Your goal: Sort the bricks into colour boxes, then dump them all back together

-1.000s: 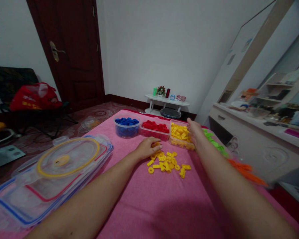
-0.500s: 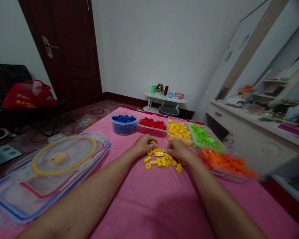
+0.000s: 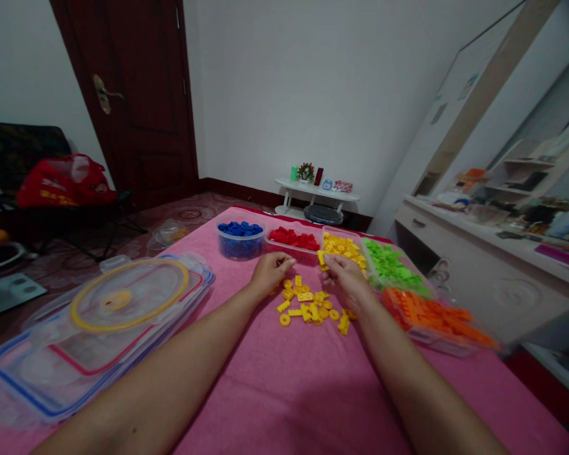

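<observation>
While we look down along the two bare arms, we see the right hand (image 3: 346, 278) near the row of containers; its fingers are closed on one yellow piece (image 3: 321, 260), which appears in front of the near left corner of a clear box (image 3: 340, 231) filled with the same colour; the left hand (image 3: 267, 274) is at the far left edge of the loose yellow pieces (image 3: 315, 313), with its fingers curled and the thumb close to the forefinger; whether they grip something, we cannot tell.

These loose pieces lie scattered on the pink-covered tabletop (image 3: 275, 392), between the forearms; some are round with a hole, others are like small blocks, and a few are just beside the right wrist (image 3: 368, 311).

Beyond the hands we find, from left to right, a round tub (image 3: 240, 249) of blue pieces (image 3: 239, 229), a red-filled box (image 3: 301, 255), the yellow-filled one and a green-filled box (image 3: 373, 275); nearer to us on the right is an orange-filled box (image 3: 439, 343); beside the left forearm (image 3: 184, 354) lie stacked clear lids (image 3: 33, 379), with a round yellow-ringed lid (image 3: 146, 292) uppermost.
</observation>
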{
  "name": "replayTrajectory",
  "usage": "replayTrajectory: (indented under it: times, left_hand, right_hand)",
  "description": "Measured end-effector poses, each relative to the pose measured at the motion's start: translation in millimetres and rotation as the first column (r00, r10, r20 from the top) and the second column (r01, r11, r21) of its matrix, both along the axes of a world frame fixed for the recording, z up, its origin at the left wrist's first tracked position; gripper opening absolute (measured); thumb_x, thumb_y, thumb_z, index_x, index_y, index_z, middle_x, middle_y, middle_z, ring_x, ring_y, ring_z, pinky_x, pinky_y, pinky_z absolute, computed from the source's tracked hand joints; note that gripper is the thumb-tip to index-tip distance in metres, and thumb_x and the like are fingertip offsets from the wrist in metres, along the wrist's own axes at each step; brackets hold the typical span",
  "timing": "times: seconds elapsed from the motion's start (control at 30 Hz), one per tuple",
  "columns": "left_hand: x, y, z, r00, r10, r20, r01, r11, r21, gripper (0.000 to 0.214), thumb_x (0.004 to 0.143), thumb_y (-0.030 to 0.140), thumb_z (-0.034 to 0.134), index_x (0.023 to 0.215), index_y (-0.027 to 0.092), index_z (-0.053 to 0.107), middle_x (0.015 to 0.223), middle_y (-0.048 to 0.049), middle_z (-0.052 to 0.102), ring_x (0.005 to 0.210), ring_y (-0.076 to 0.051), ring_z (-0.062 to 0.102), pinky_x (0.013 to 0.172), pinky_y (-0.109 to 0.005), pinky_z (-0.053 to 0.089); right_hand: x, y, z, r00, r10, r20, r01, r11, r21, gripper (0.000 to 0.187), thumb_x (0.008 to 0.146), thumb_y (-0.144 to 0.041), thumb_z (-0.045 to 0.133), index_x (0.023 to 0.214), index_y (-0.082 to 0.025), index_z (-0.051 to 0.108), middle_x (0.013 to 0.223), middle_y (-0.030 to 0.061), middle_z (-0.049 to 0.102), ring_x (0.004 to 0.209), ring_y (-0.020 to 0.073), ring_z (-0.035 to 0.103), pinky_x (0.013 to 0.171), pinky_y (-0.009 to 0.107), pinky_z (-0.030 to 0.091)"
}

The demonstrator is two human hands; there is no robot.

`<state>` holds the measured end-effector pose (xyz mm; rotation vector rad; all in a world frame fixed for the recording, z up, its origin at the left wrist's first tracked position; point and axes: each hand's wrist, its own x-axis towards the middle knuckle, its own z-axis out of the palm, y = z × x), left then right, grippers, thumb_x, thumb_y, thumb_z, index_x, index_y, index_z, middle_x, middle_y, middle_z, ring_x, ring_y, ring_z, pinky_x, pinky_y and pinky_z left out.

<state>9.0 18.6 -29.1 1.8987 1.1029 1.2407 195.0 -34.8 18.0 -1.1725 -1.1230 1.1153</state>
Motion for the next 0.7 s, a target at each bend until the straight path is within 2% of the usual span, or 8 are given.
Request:
replayTrajectory:
  times: [0.03, 0.1, 0.2, 0.33, 0.43, 0.57, 0.63, 0.7]
  left_hand:
    - [0.7, -0.1, 2.4, 0.999, 0.023, 0.033, -0.023, 1.000, 0.011, 0.029, 0.080, 0.038, 0.055, 0.083, 0.013, 0.070, 0.073, -0.0041, 0.069, 0.064, -0.014, 0.060, 0.058, -0.023, 0.044]
    - [3.2, -1.8, 10.7, 0.992, 0.043, 0.118, -0.049, 0.998, 0.042, 0.027, 0.079, 0.037, 0.058, 0.083, 0.013, 0.070, 0.077, -0.0045, 0.070, 0.068, -0.015, 0.061, 0.064, -0.025, 0.046]
    - [10.2, -9.4, 30.8, 0.959, 0.031, 0.280, -0.057, 0.995, 0.085, 0.024, 0.078, 0.034, 0.060, 0.084, 0.012, 0.070, 0.082, -0.0055, 0.071, 0.074, -0.015, 0.063, 0.070, -0.025, 0.048]
    - [21.2, -27.4, 56.9, 0.933, -0.051, 0.357, 0.008, 0.993, 0.121, 0.022, 0.078, 0.031, 0.062, 0.084, 0.012, 0.070, 0.082, -0.0054, 0.071, 0.074, -0.015, 0.063, 0.069, -0.024, 0.049]
    - [26.2, -39.1, 67.0, 0.964, -0.130, 0.233, 0.091, 0.981, 0.172, 0.020, 0.078, 0.029, 0.063, 0.089, 0.015, 0.072, 0.090, -0.0058, 0.072, 0.084, -0.017, 0.064, 0.079, -0.026, 0.049]
    - [19.8, -36.1, 70.7, 0.982, -0.174, 0.070, 0.152, 0.957, 0.247, 0.025, 0.083, 0.032, 0.056, 0.095, 0.017, 0.073, 0.097, -0.0062, 0.072, 0.091, -0.018, 0.063, 0.084, -0.028, 0.047]
    - [8.9, -25.2, 69.2, 0.987, -0.159, -0.027, 0.161, 0.966, 0.204, 0.026, 0.083, 0.031, 0.055, 0.094, 0.016, 0.073, 0.092, -0.0059, 0.072, 0.084, -0.017, 0.065, 0.076, -0.026, 0.048]
    - [-5.3, -12.2, 65.1, 0.964, -0.140, -0.227, 0.165, 0.982, 0.095, 0.023, 0.075, 0.029, 0.062, 0.091, 0.016, 0.073, 0.084, -0.0052, 0.073, 0.073, -0.017, 0.064, 0.065, -0.024, 0.047]
  right_hand:
    - [-3.5, -1.5, 3.7, 0.985, -0.003, -0.173, -0.002, 1.000, -0.026, 0.022, 0.072, -0.035, 0.069, 0.074, -0.017, 0.056, 0.058, -0.0021, 0.057, 0.047, 0.0086, 0.051, 0.047, 0.019, 0.043]
    - [-10.0, -4.8, 9.5, 0.889, 0.002, -0.458, -0.048, 0.995, -0.088, 0.015, 0.078, -0.030, 0.062, 0.075, -0.018, 0.054, 0.061, -0.0011, 0.059, 0.049, 0.0091, 0.054, 0.048, 0.019, 0.045]
    - [-19.1, -10.3, 12.3, 0.754, 0.036, -0.656, -0.187, 0.969, -0.163, 0.023, 0.089, -0.033, 0.041, 0.077, -0.017, 0.053, 0.065, 0.0033, 0.061, 0.051, 0.0109, 0.055, 0.043, 0.019, 0.043]
    - [-32.9, -17.4, 9.7, 0.717, 0.138, -0.683, -0.349, 0.919, -0.181, 0.040, 0.091, -0.048, 0.033, 0.087, -0.014, 0.055, 0.071, 0.0079, 0.063, 0.048, 0.0101, 0.053, 0.035, 0.015, 0.033]
    - [-41.9, -21.0, 9.9, 0.706, 0.142, -0.693, -0.378, 0.904, -0.199, 0.042, 0.088, -0.056, 0.038, 0.086, -0.017, 0.053, 0.066, 0.0037, 0.061, 0.044, 0.0089, 0.049, 0.032, 0.013, 0.028]
    - [-40.7, -19.7, 11.2, 0.691, 0.129, -0.711, -0.361, 0.914, -0.185, 0.034, 0.087, -0.049, 0.046, 0.079, -0.017, 0.053, 0.061, 0.0004, 0.057, 0.041, 0.0064, 0.045, 0.031, 0.011, 0.023]
    - [-33.5, -15.9, 9.0, 0.748, 0.140, -0.649, -0.321, 0.932, -0.169, 0.027, 0.084, -0.042, 0.053, 0.081, -0.015, 0.057, 0.065, 0.0017, 0.058, 0.041, 0.0047, 0.042, 0.030, 0.011, 0.021]
    - [-24.9, -10.5, 3.9, 0.877, 0.107, -0.469, -0.198, 0.969, -0.149, 0.021, 0.077, -0.035, 0.062, 0.083, -0.015, 0.060, 0.069, 0.0013, 0.060, 0.042, 0.0040, 0.041, 0.031, 0.012, 0.020]
